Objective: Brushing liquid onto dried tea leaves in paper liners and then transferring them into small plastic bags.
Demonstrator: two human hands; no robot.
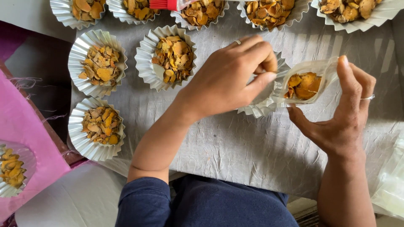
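Dried yellow chips [304,85] filled a clear pouch [313,69] pinched in the right hand [343,113]. The left hand [233,75], fingertips bunched together, hovered over a fluted paper cup [263,105].

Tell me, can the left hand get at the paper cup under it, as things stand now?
Probably yes: the left hand is already over the paper cup, fingers bent at its rim, and nothing lies between them. The right hand holds a small pouch beside it.

The cups [97,63] look like pleated matt white paper, the pouch [309,80] clear glossy plastic, the table cover [235,143] grey wrinkled cloth.
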